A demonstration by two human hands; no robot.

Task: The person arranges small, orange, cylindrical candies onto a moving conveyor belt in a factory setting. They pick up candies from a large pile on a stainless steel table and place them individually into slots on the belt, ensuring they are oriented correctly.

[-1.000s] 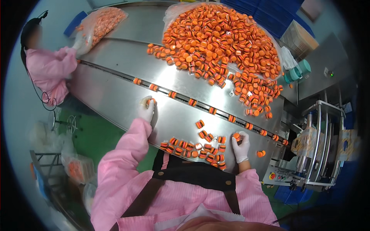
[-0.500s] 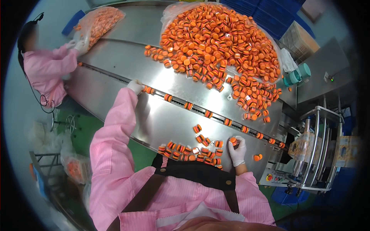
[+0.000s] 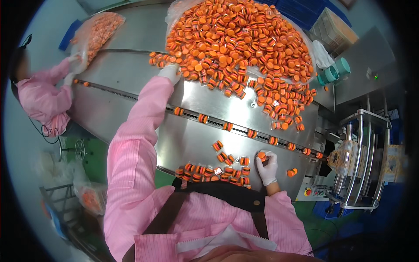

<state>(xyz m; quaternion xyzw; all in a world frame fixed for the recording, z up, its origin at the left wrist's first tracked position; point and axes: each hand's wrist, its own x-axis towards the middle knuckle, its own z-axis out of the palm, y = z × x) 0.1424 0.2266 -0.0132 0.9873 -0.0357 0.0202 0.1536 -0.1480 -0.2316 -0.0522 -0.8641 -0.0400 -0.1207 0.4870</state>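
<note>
My gloved left hand (image 3: 170,73) touches the near left edge of a big pile of burger-shaped candies (image 3: 244,43), orange on the outside with red and dark layers between. Its fingers are turned away from view among the candies, so their grip is hidden. Closer to my body on the right, my gloved right hand (image 3: 268,168) pinches one candy (image 3: 261,155) between thumb and fingers. A loose cluster of candies (image 3: 205,170) lies beside it along the table's near edge. Single candies ride spaced out in a narrow conveyor slot (image 3: 194,115) between pile and cluster.
A wrapping machine with metal rollers (image 3: 360,159) stands at the slot's right end. Teal cups (image 3: 335,71) and a white crate (image 3: 334,32) are at the far right. A co-worker in pink (image 3: 41,102) handles a plastic bag of candies (image 3: 98,37) at the far left.
My left hand has left the conveyor slot and moved away from me to the pile's edge. Candies in the slot have shifted right. My right hand stays almost in place with its candy.
</note>
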